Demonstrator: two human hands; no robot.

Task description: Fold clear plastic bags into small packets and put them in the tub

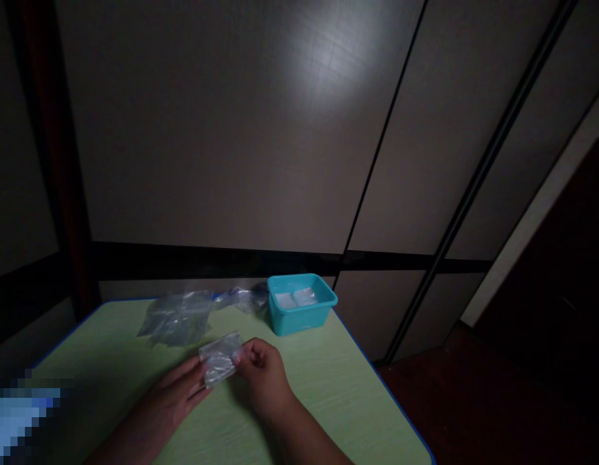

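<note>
Between my two hands, over the green table, is a small clear plastic packet with something pale in it that I cannot make out. My left hand grips its left side, thumb on top and fingers beneath. At the right edge, the thumb and forefinger of my right hand pinch the plastic. Beyond the hands lies a loose spread of clear plastic bags. To their right stands a turquoise basket with white packets inside.
More crumpled clear plastic lies by the basket's left side. A blue edging runs round the table. Large cabinet doors rise directly behind it, and a dark red floor shows to the right.
</note>
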